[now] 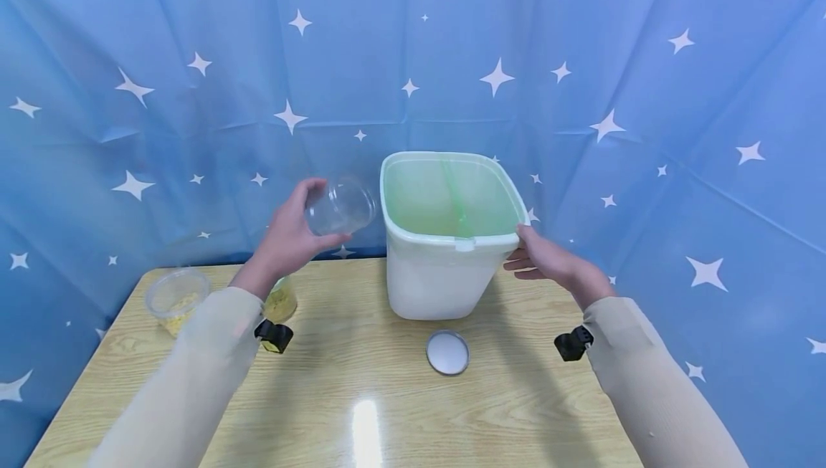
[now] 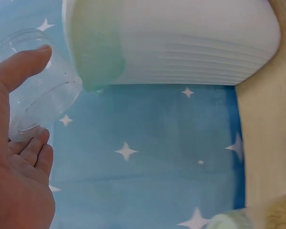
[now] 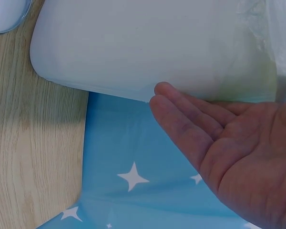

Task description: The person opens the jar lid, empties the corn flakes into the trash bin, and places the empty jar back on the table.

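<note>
My left hand (image 1: 290, 231) grips a clear plastic jar (image 1: 342, 206), thumb on one side and fingers on the other. It holds the jar sideways in the air, just left of a white bin (image 1: 432, 282). No contents show in the jar. A pale green liner (image 1: 419, 196) lines the bin and folds over its rim. My right hand (image 1: 548, 256) holds the bin's rim at the near right corner, thumb at the top edge. In the right wrist view its fingers (image 3: 181, 119) stretch along the bin's outer wall; the thumb is mostly hidden there.
A round white lid (image 1: 447, 352) with a metallic rim lies in front of the bin on the wooden table (image 1: 348, 353). At the left stand a clear tub (image 1: 177, 299) and a jar (image 1: 282, 301), each with yellow bits. A blue star-patterned curtain (image 1: 335, 81) hangs behind.
</note>
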Demonstrator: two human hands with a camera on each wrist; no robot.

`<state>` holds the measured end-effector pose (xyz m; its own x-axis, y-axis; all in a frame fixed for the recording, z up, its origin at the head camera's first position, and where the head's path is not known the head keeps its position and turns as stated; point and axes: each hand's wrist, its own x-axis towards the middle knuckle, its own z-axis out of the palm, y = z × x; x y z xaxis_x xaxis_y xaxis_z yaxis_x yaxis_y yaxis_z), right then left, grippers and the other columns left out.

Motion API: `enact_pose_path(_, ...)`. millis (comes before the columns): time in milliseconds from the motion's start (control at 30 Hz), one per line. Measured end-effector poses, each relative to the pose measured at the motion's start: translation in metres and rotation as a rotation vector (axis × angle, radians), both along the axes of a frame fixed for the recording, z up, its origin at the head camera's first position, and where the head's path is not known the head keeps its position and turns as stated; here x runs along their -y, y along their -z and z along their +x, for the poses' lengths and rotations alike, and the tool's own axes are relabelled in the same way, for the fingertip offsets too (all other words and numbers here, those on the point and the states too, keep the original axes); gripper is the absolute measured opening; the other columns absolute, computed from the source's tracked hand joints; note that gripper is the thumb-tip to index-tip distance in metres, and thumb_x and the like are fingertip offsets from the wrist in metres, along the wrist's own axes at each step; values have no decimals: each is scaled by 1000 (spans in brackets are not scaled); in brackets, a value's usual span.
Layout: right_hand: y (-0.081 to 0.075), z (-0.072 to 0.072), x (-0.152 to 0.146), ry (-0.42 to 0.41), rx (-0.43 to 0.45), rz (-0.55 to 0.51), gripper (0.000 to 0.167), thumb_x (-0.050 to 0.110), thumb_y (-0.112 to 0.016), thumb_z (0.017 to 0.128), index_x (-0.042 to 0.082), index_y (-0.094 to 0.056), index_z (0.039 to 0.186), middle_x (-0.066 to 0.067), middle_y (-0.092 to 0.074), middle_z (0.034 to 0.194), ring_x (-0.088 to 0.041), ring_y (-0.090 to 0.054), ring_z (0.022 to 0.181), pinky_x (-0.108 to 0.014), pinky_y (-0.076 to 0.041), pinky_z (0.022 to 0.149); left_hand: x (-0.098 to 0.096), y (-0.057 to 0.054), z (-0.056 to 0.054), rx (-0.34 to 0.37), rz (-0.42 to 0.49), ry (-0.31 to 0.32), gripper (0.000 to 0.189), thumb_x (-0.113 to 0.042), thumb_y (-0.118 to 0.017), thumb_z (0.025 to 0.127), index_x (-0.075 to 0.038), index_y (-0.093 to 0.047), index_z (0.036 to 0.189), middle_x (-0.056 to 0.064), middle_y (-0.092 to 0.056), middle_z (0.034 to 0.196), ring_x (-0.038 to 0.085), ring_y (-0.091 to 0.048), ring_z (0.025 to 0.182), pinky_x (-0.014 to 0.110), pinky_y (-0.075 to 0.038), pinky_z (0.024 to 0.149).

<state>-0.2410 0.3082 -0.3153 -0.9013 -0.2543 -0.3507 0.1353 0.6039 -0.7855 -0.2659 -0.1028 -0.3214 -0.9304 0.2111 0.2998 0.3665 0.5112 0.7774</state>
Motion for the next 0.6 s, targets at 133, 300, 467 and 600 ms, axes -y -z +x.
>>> enact_pose_path(133, 0, 0, -1, -6, -1, -1, 69, 47, -5, 104, 0, -36, 144, -31, -34, 150, -46, -40, 136, -52, -39, 111, 6, 21, 4, 34, 37, -6, 94, -31, -86, 72, -9, -31, 145, 12, -44, 146, 29, -40, 137, 52, -37, 112)
enact_pose_path(300, 0, 0, 0, -8, 1, -6, 69, 48, -5, 104, 1, -36, 144, -30, -34, 150, -46, -39, 137, -52, -39, 111, 11, 51, 8, 99, 71, 1, 95, -31, -85, 74, -8, -27, 145, 14, -42, 145, 32, -42, 134, 54, -39, 108)
enact_pose_path(467, 0, 1, 0, -8, -3, -10, 70, 50, -6, 103, 1, -36, 144, -30, -35, 149, -46, -40, 136, -52, -40, 111, 14, 84, 11, 221, 108, 1, 98, -39, -82, 77, -8, -21, 148, 16, -36, 152, 34, -33, 141, 55, -33, 112)
enact_pose_path(600, 1, 1, 0, -1, 3, -15, 70, 49, -6, 103, 1, -36, 144, -31, -36, 149, -46, -41, 136, -51, -40, 111, 15, 111, 15, 291, 103, -9, 98, -44, -80, 78, -7, -21, 147, 18, -35, 152, 37, -32, 142, 56, -35, 111)
